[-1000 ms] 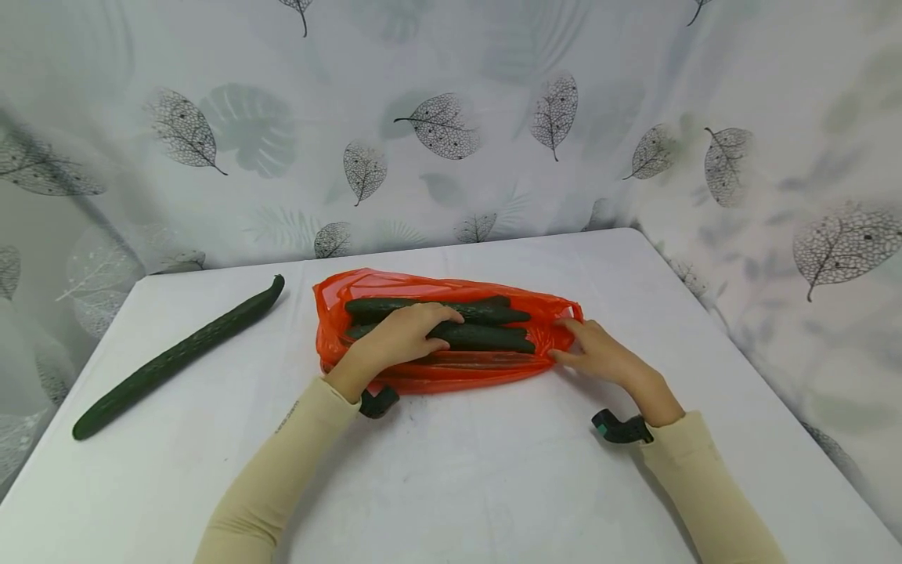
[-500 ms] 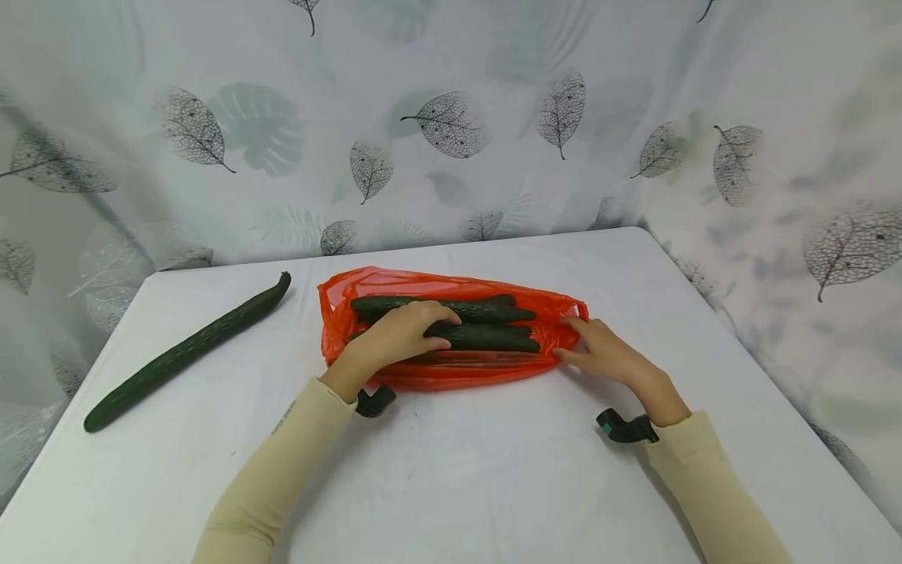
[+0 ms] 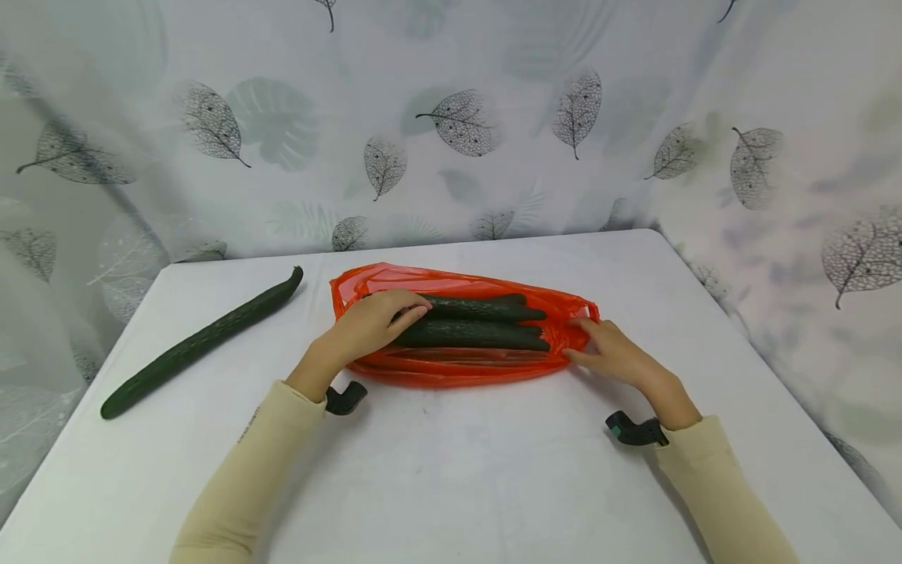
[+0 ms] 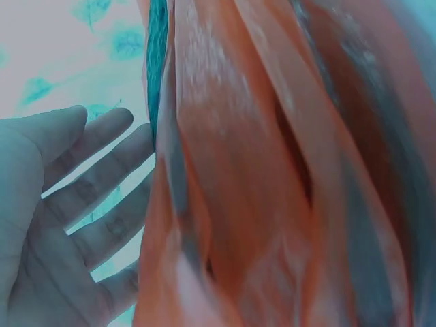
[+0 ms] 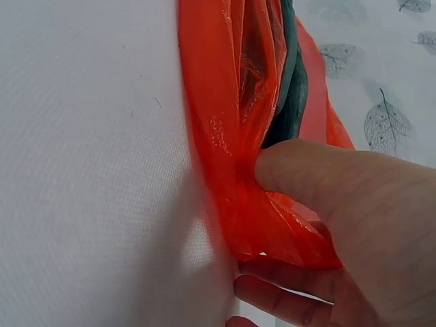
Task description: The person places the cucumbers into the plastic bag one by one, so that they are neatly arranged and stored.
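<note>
A red plastic bag (image 3: 451,377) lies lengthwise on the white table (image 3: 451,470), its upper side gaping. Several dark green cucumbers (image 3: 468,334) rest inside it. My left hand (image 3: 369,325) is over the bag's left part, covering the cucumbers' left ends; in the left wrist view its fingers (image 4: 102,221) are spread and loosely bent beside the bag, gripping nothing. At the bag's right end, my right hand (image 3: 611,356) holds the plastic; the right wrist view has the thumb (image 5: 293,167) on the near side and fingers behind. A single long cucumber (image 3: 204,341) lies outside, to the left.
A pale curtain with a leaf print (image 3: 465,121) hangs behind the table and along its sides. Black camera mounts (image 3: 345,398) stick out from both wrists. Table surface stretches in front of the bag and to its right.
My left hand has drawn back leftward off the middle of the cucumbers, its fingers letting go. The right hand stays at the bag's end. The head view has shifted slightly.
</note>
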Demonstrator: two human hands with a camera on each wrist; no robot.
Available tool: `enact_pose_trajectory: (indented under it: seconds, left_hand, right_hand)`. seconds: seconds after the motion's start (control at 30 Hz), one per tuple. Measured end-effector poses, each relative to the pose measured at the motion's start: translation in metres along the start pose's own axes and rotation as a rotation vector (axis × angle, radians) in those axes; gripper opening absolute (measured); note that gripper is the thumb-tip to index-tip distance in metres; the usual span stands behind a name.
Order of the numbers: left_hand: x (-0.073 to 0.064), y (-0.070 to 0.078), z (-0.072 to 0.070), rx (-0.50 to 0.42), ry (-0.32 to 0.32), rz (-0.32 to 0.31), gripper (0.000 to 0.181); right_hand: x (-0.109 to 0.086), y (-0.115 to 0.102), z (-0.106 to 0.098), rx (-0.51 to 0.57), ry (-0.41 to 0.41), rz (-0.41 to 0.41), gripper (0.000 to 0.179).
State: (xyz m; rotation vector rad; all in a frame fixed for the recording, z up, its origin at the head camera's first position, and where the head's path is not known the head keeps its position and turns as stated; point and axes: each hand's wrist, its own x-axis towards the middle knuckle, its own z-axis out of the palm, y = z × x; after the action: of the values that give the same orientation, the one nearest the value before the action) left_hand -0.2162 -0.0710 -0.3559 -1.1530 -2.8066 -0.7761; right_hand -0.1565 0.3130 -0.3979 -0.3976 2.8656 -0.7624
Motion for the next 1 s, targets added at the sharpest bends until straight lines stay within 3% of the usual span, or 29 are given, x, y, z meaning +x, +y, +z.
enact_pose_trajectory:
  seconds: [0.43,0.6,0.8,0.9,1.0]
  left_hand:
    - [-0.020,-0.012,-0.018,0.025,0.047,-0.031,0.025]
    - [-0.031,-0.021,-0.021,0.051,0.178,-0.041,0.026]
    - [-0.042,-0.035,-0.024,0.075,0.387,0.035,0.034]
    - [-0.050,-0.041,-0.027,0.088,0.436,0.019,0.037]
    - [-0.057,-0.047,-0.030,0.093,0.444,-0.020,0.034]
  right_hand:
    - [-0.001,-0.001,0.001,-0.001,0.013,-0.030,0.057]
    - [-0.001,-0.003,-0.001,-0.011,0.016,-0.040,0.056]
    - [0.000,-0.005,-0.002,-0.007,0.006,-0.027,0.057]
    - [0.000,-0.005,-0.002,-0.004,0.001,-0.017,0.058]
    - [-0.001,-0.004,-0.002,-0.007,0.002,-0.016,0.058]
